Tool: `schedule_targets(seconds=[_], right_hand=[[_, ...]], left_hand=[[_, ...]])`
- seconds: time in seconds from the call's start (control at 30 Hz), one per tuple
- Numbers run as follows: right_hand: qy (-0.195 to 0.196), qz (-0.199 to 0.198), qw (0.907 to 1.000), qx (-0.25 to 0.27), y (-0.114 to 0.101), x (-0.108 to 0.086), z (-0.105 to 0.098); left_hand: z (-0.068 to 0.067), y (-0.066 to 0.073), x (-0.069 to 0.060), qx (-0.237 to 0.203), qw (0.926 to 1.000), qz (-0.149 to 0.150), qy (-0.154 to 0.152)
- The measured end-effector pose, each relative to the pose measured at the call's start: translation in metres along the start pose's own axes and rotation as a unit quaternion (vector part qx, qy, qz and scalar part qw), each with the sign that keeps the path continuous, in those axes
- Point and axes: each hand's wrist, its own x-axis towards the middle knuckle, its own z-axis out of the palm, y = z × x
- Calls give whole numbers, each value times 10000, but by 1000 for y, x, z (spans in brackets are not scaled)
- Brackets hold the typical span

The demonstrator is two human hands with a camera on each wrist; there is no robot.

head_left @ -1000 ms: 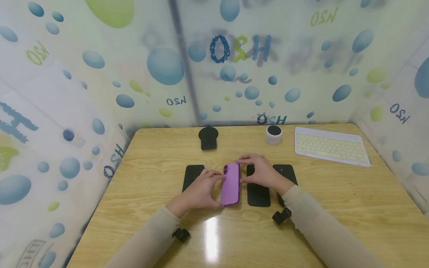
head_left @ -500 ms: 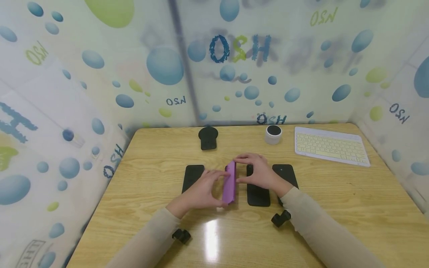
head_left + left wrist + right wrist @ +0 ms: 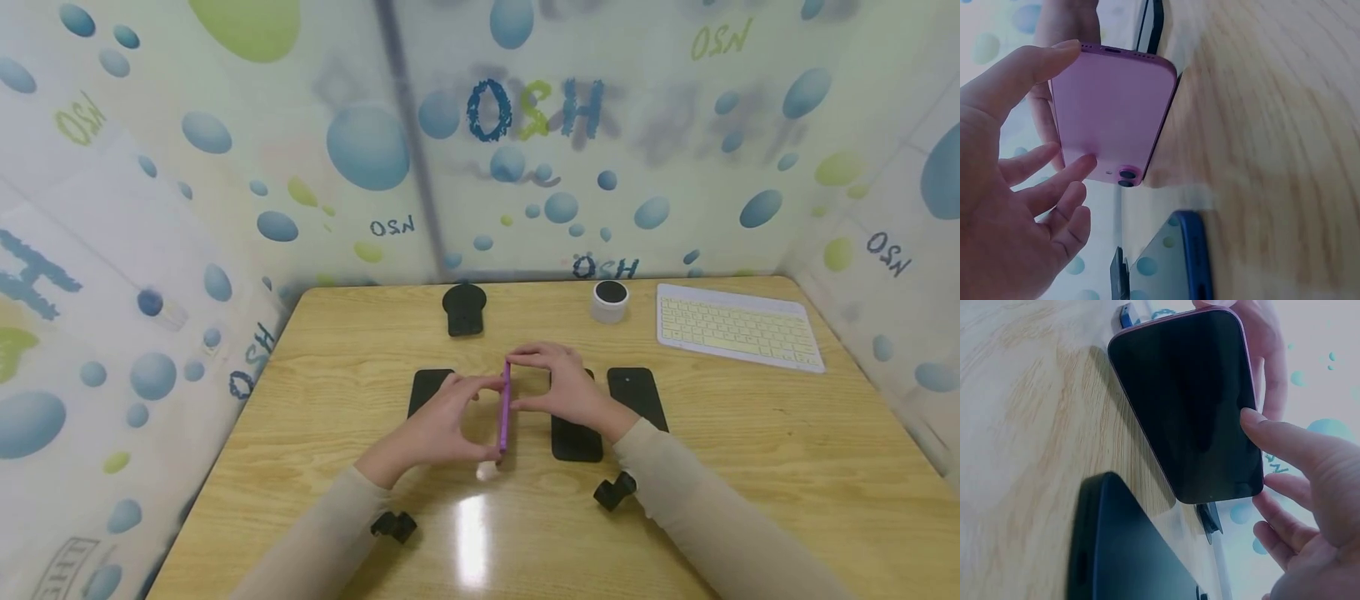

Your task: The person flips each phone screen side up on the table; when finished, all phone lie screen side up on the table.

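A pink-purple phone (image 3: 505, 408) stands on its long edge between both hands, seen almost edge-on in the head view. My left hand (image 3: 437, 425) holds it with the thumb at its bottom end and fingertips against the back (image 3: 1110, 106), near the camera end. With the right hand (image 3: 570, 390) I pinch the upper end, thumb on the screen-side edge and fingers at the top corner. Its dark screen (image 3: 1188, 406) faces the right hand. One dark phone (image 3: 427, 390) lies partly under the left hand, another (image 3: 576, 440) under the right.
A third dark phone (image 3: 637, 396) lies beside the right forearm. Farther back on the wooden table (image 3: 360, 333) are a black round-topped stand (image 3: 465, 310), a white cylinder with a black top (image 3: 609, 302) and a white keyboard (image 3: 738, 327). Patterned curtains surround the table.
The pink-purple phone has turned from showing its back to upright on its long edge. My right hand has moved left with it; the left hand stays nearly in place.
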Motion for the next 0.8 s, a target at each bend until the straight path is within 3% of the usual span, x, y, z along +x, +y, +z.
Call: schedule_targets(seconds=[0.33,0.67,0.8], right_hand=[[61,-138,9997,182,-3,6,8],[-176,14,9992,370,1,9,14],[-378,72,9990,221,5,11,16]], left_hand=[[-9,-4,-9,408,9986,281,194],[-16,-6,-17,397,9990,15,193],[-18,-9,-19,382,9990,-57,214]])
